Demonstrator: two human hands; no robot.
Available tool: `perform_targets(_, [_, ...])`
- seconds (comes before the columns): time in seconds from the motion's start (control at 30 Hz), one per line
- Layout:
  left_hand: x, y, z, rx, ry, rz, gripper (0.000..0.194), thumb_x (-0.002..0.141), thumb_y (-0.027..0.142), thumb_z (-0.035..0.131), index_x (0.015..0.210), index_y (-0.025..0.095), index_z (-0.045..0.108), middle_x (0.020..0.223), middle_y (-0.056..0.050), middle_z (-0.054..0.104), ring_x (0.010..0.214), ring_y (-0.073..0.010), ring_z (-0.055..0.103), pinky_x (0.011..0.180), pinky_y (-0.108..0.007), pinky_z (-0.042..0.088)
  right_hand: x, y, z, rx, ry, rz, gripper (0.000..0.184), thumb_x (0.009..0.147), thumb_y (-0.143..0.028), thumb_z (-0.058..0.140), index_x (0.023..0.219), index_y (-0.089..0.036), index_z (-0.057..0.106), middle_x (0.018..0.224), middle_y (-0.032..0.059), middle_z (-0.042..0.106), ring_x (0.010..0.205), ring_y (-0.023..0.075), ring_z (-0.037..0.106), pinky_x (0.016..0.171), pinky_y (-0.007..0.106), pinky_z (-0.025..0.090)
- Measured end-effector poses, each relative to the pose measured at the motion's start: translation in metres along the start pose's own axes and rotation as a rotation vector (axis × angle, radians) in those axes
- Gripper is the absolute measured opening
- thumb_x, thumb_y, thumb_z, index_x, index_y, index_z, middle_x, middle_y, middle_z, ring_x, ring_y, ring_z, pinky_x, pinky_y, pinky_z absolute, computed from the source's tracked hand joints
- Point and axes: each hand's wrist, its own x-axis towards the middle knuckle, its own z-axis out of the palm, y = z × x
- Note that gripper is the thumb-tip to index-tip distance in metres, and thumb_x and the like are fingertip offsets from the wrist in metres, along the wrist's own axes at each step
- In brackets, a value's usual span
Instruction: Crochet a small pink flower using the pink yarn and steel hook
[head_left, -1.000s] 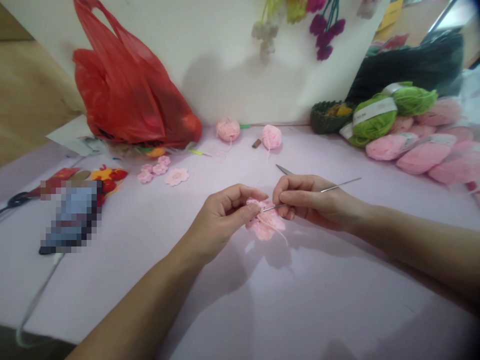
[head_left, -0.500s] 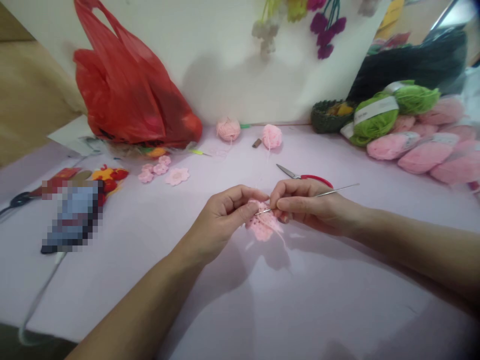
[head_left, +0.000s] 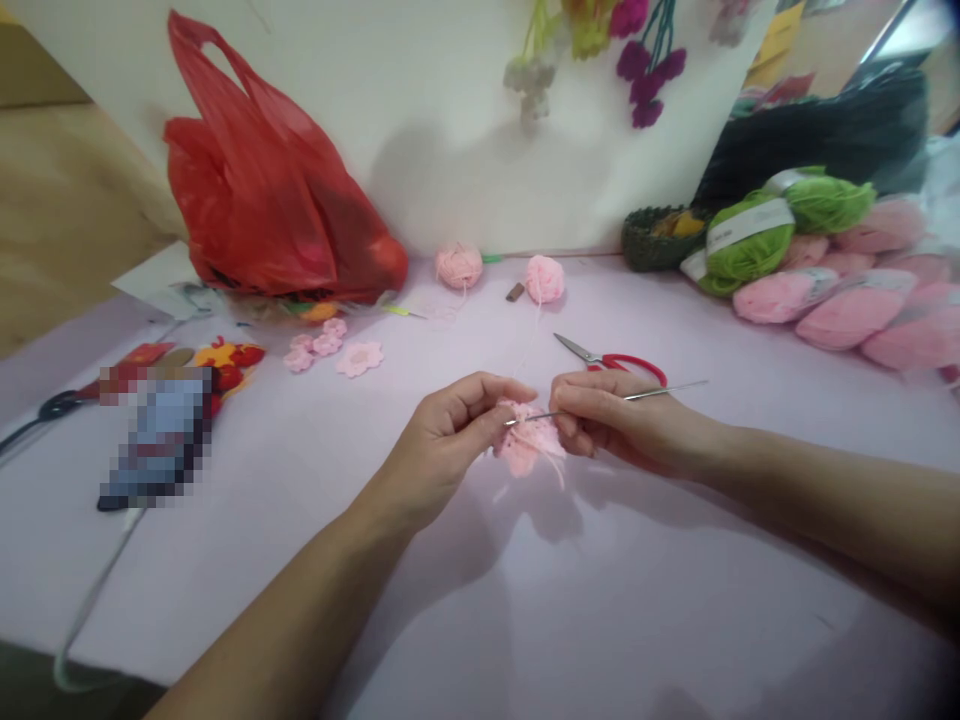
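My left hand (head_left: 442,440) pinches a small pink crochet flower (head_left: 525,450) just above the pale lilac table (head_left: 525,600). My right hand (head_left: 622,425) is closed around a thin metal crochet hook (head_left: 660,391), whose tip pokes into the top of the flower. A loose pink yarn strand trails from the flower toward a small pink yarn ball (head_left: 544,277) at the back. Both hands are close together at the table's middle.
Red-handled scissors (head_left: 611,357) lie just behind my right hand. A red plastic bag (head_left: 262,200) stands at the back left, finished pink flowers (head_left: 330,350) in front of it. Green and pink yarn skeins (head_left: 825,270) are piled at the right. A second pink ball (head_left: 459,266) sits by the white wall.
The hook's tip has slid further left into the flower, and my right hand has shifted slightly lower, uncovering the scissors behind it. The view has drifted a little.
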Motion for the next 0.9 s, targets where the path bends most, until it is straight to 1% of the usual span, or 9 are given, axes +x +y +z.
perform_targets(0.2, [-0.001,0.0,-0.001,-0.043,0.006,0.01,0.026,0.094,0.015,0.052,0.109,0.027,0.07,0.094,0.0,0.067,0.083,-0.0094,0.059,0.079,-0.024,0.047,0.003,0.0,0.0,-0.045,0.062,-0.04,0.032,0.095,-0.037,0.062,0.071,-0.017,0.062,0.064,-0.0027,0.057,0.06,0.0072,0.05,0.058,0.022,0.036])
perform_targets(0.3, [-0.001,0.002,-0.003,-0.011,-0.013,0.074,0.029,0.091,0.013,0.053,0.112,0.027,0.068,0.104,-0.001,0.069,0.095,-0.0122,0.063,0.086,-0.026,0.049,0.004,0.001,-0.001,-0.039,0.08,-0.046,0.032,0.094,-0.038,0.062,0.07,-0.017,0.062,0.065,-0.0023,0.057,0.061,0.0075,0.051,0.059,0.022,0.037])
perform_targets(0.37, [-0.002,0.004,-0.003,0.107,0.0,0.155,0.033,0.089,0.013,0.057,0.116,0.029,0.066,0.124,-0.002,0.064,0.115,-0.0163,0.06,0.093,-0.029,0.05,0.004,0.001,-0.001,-0.041,0.086,-0.057,0.032,0.094,-0.04,0.062,0.071,-0.017,0.062,0.065,-0.0022,0.057,0.061,0.0078,0.051,0.06,0.022,0.037])
perform_targets(0.43, [-0.003,0.006,-0.002,0.286,0.035,0.243,0.037,0.086,0.012,0.061,0.118,0.031,0.065,0.14,-0.002,0.054,0.134,-0.0198,0.049,0.103,-0.033,0.047,0.004,0.002,0.0,-0.041,0.093,-0.067,0.033,0.094,-0.04,0.062,0.07,-0.017,0.061,0.065,-0.0022,0.057,0.061,0.008,0.051,0.061,0.023,0.038])
perform_targets(0.5, [-0.006,0.008,0.001,0.468,0.046,0.323,0.039,0.084,0.01,0.063,0.117,0.031,0.065,0.143,-0.002,0.05,0.141,-0.0204,0.041,0.111,-0.036,0.041,0.003,0.002,0.0,-0.027,0.101,-0.067,0.033,0.094,-0.04,0.062,0.07,-0.017,0.061,0.065,-0.0022,0.057,0.062,0.008,0.051,0.062,0.023,0.038])
perform_targets(0.57, [-0.008,0.009,0.004,0.612,0.042,0.396,0.037,0.084,0.009,0.063,0.113,0.03,0.066,0.141,-0.004,0.051,0.142,-0.019,0.041,0.113,-0.036,0.04,0.003,0.002,0.001,-0.008,0.104,-0.063,0.032,0.093,-0.039,0.063,0.071,-0.016,0.061,0.068,-0.0019,0.058,0.063,0.0078,0.052,0.063,0.022,0.039])
perform_targets(0.7, [-0.009,0.009,0.009,0.786,0.082,0.497,0.026,0.085,0.008,0.061,0.104,0.024,0.068,0.139,-0.008,0.054,0.133,-0.0178,0.051,0.104,-0.032,0.047,0.003,0.002,0.002,-0.012,0.111,-0.058,0.032,0.094,-0.04,0.062,0.072,-0.016,0.062,0.067,-0.0016,0.058,0.062,0.0078,0.052,0.063,0.023,0.038])
perform_targets(0.8, [-0.006,0.008,0.01,0.81,0.111,0.559,0.013,0.087,0.011,0.062,0.092,0.021,0.068,0.132,-0.01,0.059,0.13,-0.0196,0.054,0.104,-0.034,0.047,0.003,0.003,0.002,-0.03,0.12,-0.043,0.034,0.093,-0.042,0.062,0.071,-0.016,0.062,0.066,-0.0017,0.057,0.062,0.0083,0.052,0.063,0.023,0.037])
perform_targets(0.9, [-0.004,0.008,0.009,0.763,0.164,0.544,0.008,0.088,0.014,0.064,0.087,0.022,0.067,0.124,-0.007,0.064,0.124,-0.0192,0.058,0.103,-0.034,0.047,0.003,0.003,0.002,-0.027,0.132,-0.039,0.035,0.093,-0.043,0.062,0.071,-0.017,0.061,0.065,-0.0017,0.057,0.062,0.0086,0.051,0.062,0.024,0.036])
